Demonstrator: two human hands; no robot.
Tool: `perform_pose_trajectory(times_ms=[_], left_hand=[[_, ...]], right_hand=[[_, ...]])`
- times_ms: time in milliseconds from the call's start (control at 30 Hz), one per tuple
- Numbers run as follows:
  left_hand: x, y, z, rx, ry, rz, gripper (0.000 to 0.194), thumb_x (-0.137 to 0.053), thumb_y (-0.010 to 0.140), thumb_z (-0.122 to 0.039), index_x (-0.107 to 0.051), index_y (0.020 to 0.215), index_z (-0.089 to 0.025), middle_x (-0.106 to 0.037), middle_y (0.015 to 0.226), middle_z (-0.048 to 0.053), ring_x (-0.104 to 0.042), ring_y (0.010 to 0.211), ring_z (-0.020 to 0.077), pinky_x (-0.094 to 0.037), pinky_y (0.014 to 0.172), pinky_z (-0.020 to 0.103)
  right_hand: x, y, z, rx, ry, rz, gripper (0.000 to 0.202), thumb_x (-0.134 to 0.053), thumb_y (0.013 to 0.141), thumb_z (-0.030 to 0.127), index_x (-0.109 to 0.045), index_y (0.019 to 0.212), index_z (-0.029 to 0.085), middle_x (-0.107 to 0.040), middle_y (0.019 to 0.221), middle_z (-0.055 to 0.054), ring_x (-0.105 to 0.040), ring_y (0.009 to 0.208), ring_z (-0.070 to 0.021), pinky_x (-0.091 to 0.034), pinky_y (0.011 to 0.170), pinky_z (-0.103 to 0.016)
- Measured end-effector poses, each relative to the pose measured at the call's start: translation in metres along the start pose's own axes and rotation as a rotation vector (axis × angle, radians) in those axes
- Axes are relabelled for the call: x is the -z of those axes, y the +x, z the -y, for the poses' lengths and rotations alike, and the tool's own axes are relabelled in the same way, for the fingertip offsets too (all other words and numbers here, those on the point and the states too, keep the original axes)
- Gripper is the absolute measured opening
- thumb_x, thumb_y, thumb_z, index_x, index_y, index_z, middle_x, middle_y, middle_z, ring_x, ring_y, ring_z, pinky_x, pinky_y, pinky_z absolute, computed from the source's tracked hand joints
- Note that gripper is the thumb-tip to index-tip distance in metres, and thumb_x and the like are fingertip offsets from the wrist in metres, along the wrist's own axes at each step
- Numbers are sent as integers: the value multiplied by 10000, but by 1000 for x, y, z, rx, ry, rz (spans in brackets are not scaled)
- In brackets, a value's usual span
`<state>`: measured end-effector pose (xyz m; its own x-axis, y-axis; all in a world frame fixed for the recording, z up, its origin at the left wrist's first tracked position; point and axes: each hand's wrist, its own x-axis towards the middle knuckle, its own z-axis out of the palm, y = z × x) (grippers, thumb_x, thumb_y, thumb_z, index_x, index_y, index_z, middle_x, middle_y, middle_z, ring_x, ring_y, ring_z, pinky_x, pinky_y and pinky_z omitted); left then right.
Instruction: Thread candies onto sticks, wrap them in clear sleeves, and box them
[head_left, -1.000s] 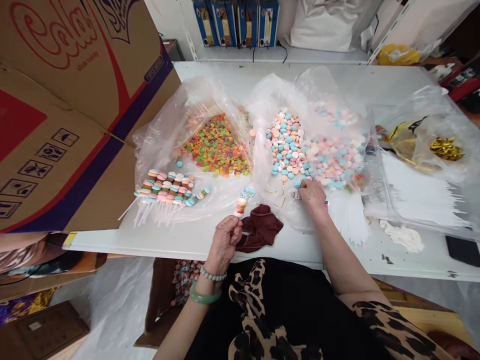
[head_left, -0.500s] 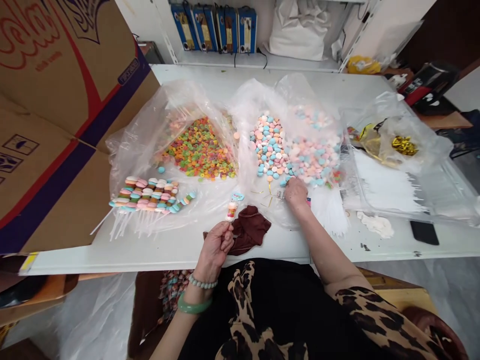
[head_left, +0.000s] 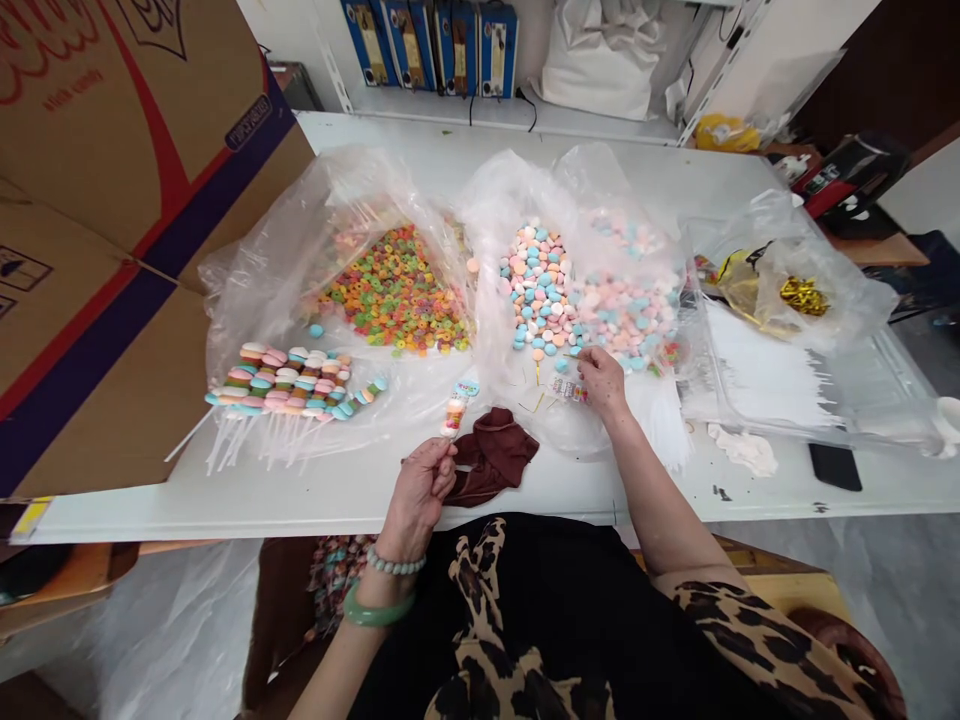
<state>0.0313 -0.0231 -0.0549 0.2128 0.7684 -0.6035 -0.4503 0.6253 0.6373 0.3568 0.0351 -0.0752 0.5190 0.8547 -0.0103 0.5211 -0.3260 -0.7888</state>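
Leopard-print sleeve nearest camera. Left hand (head_left: 422, 487) pinches half-filled candy stick (head_left: 455, 412) by lower end, stick upright above brown cloth (head_left: 491, 462). Pinch looks narrow; stick could tip and top candies could slide off.

Right hand (head_left: 602, 380) rests on small wrapped candy piece (head_left: 568, 389) at mouth of pastel candy bag (head_left: 585, 300), fingers bent, grip not clear. Loose plastic may catch fingers and spill candies toward table edge (head_left: 300, 505).

Finished skewers (head_left: 289, 380) lie left, near ring candy bag (head_left: 394, 290); careless elbow could push them. Cardboard box (head_left: 97, 200) leans over far left.
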Motion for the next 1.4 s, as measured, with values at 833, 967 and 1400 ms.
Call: perform_pose_trajectory(times_ms=[833, 967, 1400], left_hand=[[-3, -2, -8, -99, -4, -126, 266, -768, 628, -340, -608, 656, -130, -430, 425, -78, -223, 314, 0, -83, 345, 171], [-16, -4, -5, -160, 31, -178, 277, -761, 629, -340, -572, 608, -138, -422, 427, -79, -239, 329, 2, -88, 353, 176], [3, -1, 4, -251, 74, -166, 405, -791, 611, -469, -543, 576, -150, -436, 456, -65, -285, 376, 22, -149, 385, 200]], right_hand=[[-34, -66, 86, 376, -6, 230, 178, -528, 822, 244, -704, 801, 232, -701, 919, -47, -596, 927, -223, -445, 885, -364], [-69, -115, 117, 143, 359, 667, 129, -564, 739, 278, -685, 750, 237, -656, 703, 21, -606, 688, -159, -484, 697, -281], [-103, -130, 127, -101, 179, 783, 83, -523, 654, 215, -595, 611, 207, -582, 474, 47, -482, 371, -90, -368, 387, -200]])
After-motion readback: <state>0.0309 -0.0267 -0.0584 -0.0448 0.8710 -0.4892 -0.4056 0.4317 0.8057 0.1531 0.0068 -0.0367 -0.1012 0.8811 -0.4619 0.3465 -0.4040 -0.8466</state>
